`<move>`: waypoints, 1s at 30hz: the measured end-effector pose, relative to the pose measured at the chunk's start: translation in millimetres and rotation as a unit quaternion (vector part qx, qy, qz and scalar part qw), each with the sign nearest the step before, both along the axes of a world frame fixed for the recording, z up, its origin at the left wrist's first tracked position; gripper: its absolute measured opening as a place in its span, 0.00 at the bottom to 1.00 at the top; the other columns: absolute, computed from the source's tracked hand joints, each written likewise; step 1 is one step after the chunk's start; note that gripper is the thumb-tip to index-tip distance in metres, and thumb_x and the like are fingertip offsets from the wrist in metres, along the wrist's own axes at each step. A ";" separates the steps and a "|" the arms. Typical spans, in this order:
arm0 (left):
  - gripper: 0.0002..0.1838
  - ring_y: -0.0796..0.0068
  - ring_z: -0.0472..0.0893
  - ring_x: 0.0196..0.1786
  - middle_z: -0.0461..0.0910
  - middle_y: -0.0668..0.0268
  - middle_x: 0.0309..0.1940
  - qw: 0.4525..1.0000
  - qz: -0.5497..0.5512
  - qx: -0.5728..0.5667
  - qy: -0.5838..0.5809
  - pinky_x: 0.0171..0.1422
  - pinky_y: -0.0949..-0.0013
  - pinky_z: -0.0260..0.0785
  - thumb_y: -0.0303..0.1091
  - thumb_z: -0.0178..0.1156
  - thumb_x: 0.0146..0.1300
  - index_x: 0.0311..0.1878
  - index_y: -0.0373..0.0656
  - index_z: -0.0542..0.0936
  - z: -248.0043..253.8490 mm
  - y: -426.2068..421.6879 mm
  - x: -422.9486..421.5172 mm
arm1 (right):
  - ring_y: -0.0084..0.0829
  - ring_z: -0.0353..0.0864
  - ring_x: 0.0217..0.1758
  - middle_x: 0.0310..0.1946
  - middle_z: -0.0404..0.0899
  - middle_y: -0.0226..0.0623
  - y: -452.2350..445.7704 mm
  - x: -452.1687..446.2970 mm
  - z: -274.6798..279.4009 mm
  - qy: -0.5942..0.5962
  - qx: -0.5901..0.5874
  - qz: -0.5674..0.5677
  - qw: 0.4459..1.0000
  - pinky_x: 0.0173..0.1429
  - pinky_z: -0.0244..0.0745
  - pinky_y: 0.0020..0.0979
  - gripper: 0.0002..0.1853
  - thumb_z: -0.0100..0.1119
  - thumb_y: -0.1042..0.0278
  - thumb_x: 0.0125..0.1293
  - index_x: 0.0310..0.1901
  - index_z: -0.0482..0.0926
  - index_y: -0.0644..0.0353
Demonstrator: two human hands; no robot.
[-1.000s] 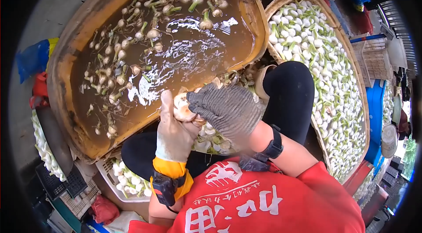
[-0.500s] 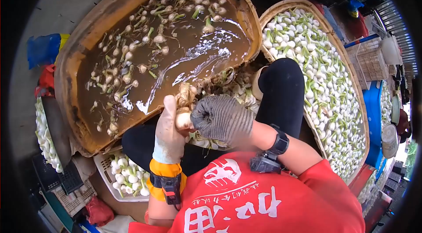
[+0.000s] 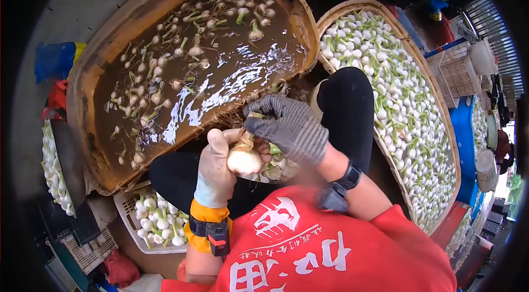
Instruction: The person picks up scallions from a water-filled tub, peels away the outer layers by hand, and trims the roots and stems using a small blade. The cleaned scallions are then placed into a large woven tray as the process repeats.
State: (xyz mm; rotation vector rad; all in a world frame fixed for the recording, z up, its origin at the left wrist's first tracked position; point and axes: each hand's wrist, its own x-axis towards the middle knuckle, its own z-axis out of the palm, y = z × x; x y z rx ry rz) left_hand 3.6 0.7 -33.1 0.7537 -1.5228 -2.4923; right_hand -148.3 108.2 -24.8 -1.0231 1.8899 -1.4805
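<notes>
Brown water [image 3: 281, 36] lies inside the tub [image 3: 82, 104] in the head view, with open room toward its right end, which nearly meets a basket [image 3: 352, 5]. Just nearer than the tub's rim, the pale-gloved left hand [image 3: 214, 168] grips a white bulb [image 3: 244, 162]; the grey-gloved right hand [image 3: 292, 132] pinches its stalk [image 3: 247, 140]. Nearer still, a red shirt [image 3: 358, 226] reads "加油".

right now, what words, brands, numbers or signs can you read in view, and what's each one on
"加油": large white characters on the red shirt, running right to left in the picture; the second meets the lower edge.
Smaller line of characters, same shirt: too small to read surely.
I can read no other text.
</notes>
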 end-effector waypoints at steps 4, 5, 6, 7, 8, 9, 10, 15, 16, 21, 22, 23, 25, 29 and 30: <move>0.22 0.70 0.85 0.34 0.83 0.58 0.34 0.978 -0.089 -0.122 -0.145 0.34 0.72 0.78 0.49 0.49 0.75 0.45 0.34 0.75 28.9 12.4 -6.8 | 0.33 0.83 0.34 0.31 0.83 0.39 -7.7 11.2 9.9 0.060 0.092 -0.042 0.993 0.41 0.77 0.33 0.15 0.70 0.57 0.60 0.36 0.83 0.62; 0.22 0.70 0.85 0.34 0.83 0.58 0.34 0.978 -0.088 -0.121 -0.146 0.34 0.72 0.78 0.49 0.49 0.75 0.45 0.34 0.75 26.4 11.9 -5.0 | 0.33 0.82 0.32 0.29 0.83 0.38 -9.8 13.3 5.5 0.027 0.074 -0.045 0.996 0.40 0.76 0.33 0.15 0.70 0.56 0.60 0.35 0.83 0.62; 0.21 0.71 0.84 0.32 0.82 0.58 0.32 0.985 -0.072 -0.099 -0.124 0.31 0.73 0.77 0.48 0.50 0.75 0.44 0.35 0.75 21.9 10.5 -2.3 | 0.33 0.82 0.32 0.29 0.83 0.38 -9.9 15.1 4.5 0.027 0.075 -0.044 0.996 0.40 0.76 0.33 0.15 0.70 0.56 0.60 0.35 0.83 0.62; 0.20 0.71 0.83 0.30 0.82 0.59 0.30 0.990 -0.056 -0.076 -0.101 0.29 0.73 0.75 0.46 0.50 0.74 0.44 0.35 0.75 19.4 9.8 -0.6 | 0.32 0.82 0.32 0.30 0.83 0.38 -10.9 16.4 6.4 0.002 0.083 -0.057 0.995 0.40 0.76 0.33 0.15 0.70 0.56 0.60 0.35 0.83 0.62; 0.20 0.71 0.83 0.30 0.82 0.59 0.30 0.990 -0.055 -0.076 -0.102 0.29 0.73 0.75 0.46 0.50 0.74 0.44 0.35 0.75 22.8 11.0 -0.2 | 0.32 0.82 0.32 0.30 0.83 0.38 -11.5 17.1 7.7 -0.022 0.090 -0.071 0.993 0.40 0.76 0.33 0.15 0.71 0.56 0.59 0.35 0.83 0.61; 0.23 0.71 0.83 0.28 0.82 0.57 0.29 0.988 -0.048 -0.100 -0.105 0.26 0.74 0.74 0.50 0.47 0.75 0.43 0.34 0.75 29.1 13.1 0.2 | 0.32 0.82 0.32 0.30 0.82 0.39 -10.8 17.2 5.4 -0.012 0.086 -0.070 0.994 0.40 0.76 0.33 0.15 0.70 0.56 0.60 0.35 0.83 0.61; 0.26 0.71 0.83 0.27 0.82 0.56 0.29 0.986 -0.042 -0.123 -0.108 0.24 0.75 0.72 0.53 0.44 0.76 0.43 0.33 0.74 32.7 14.7 0.8 | 0.32 0.82 0.32 0.30 0.82 0.39 -9.5 17.1 5.3 -0.014 0.088 -0.069 0.994 0.40 0.76 0.33 0.15 0.70 0.56 0.60 0.35 0.83 0.61; 0.22 0.65 0.83 0.25 0.82 0.52 0.30 0.998 -0.003 0.010 -0.063 0.24 0.72 0.73 0.46 0.45 0.76 0.44 0.32 0.75 28.7 20.0 2.4 | 0.33 0.82 0.37 0.34 0.82 0.39 1.6 7.0 2.3 0.025 0.038 0.018 0.999 0.43 0.76 0.32 0.13 0.67 0.59 0.63 0.38 0.83 0.62; 0.19 0.61 0.84 0.27 0.82 0.50 0.29 0.996 0.006 0.079 -0.035 0.26 0.69 0.75 0.43 0.49 0.75 0.46 0.32 0.76 25.3 20.0 2.6 | 0.34 0.82 0.37 0.34 0.82 0.38 3.3 4.2 0.0 0.024 -0.003 0.042 0.999 0.44 0.77 0.33 0.13 0.66 0.59 0.64 0.39 0.83 0.62; 0.24 0.54 0.84 0.28 0.82 0.47 0.35 0.981 0.002 0.193 -0.003 0.23 0.72 0.74 0.47 0.42 0.75 0.46 0.32 0.77 -1.7 21.9 6.0 | 0.27 0.81 0.41 0.37 0.83 0.35 1.1 1.3 -17.1 -0.064 -0.145 0.107 0.982 0.50 0.76 0.30 0.13 0.63 0.61 0.66 0.44 0.82 0.63; 0.24 0.52 0.85 0.29 0.83 0.46 0.36 0.975 0.023 0.220 0.027 0.23 0.71 0.74 0.48 0.44 0.74 0.47 0.32 0.77 -11.2 22.1 7.2 | 0.27 0.81 0.41 0.37 0.83 0.35 2.8 -0.4 -11.6 -0.064 -0.145 0.107 0.982 0.50 0.76 0.30 0.13 0.63 0.61 0.66 0.44 0.82 0.63; 0.29 0.54 0.85 0.29 0.83 0.45 0.41 0.946 -0.048 0.318 0.035 0.21 0.71 0.73 0.54 0.42 0.75 0.50 0.33 0.78 -10.5 14.1 3.9 | 0.26 0.81 0.42 0.39 0.83 0.36 4.2 -3.0 -6.1 -0.097 -0.101 0.105 0.985 0.51 0.76 0.30 0.13 0.64 0.62 0.66 0.44 0.82 0.63; 0.32 0.56 0.85 0.29 0.83 0.45 0.42 0.956 -0.073 0.280 0.043 0.21 0.71 0.73 0.57 0.39 0.75 0.52 0.34 0.78 1.1 14.7 6.8 | 0.25 0.81 0.44 0.40 0.83 0.36 5.3 -6.1 -4.1 -0.106 -0.059 0.112 0.986 0.52 0.76 0.29 0.13 0.66 0.64 0.64 0.45 0.83 0.62; 0.31 0.61 0.86 0.31 0.83 0.48 0.43 0.995 -0.066 0.066 -0.022 0.27 0.69 0.78 0.56 0.42 0.76 0.55 0.32 0.78 18.9 4.7 1.8 | 0.36 0.83 0.39 0.35 0.82 0.42 6.1 3.0 -6.8 -0.112 -0.055 -0.029 0.992 0.47 0.78 0.33 0.22 0.70 0.50 0.58 0.42 0.83 0.64; 0.26 0.63 0.86 0.33 0.84 0.50 0.42 0.995 -0.003 -0.060 -0.085 0.32 0.69 0.79 0.49 0.46 0.77 0.55 0.31 0.78 24.9 6.2 -1.1 | 0.36 0.83 0.39 0.35 0.82 0.42 6.9 4.0 -6.7 -0.112 -0.054 -0.029 0.992 0.47 0.78 0.33 0.22 0.70 0.50 0.58 0.42 0.83 0.64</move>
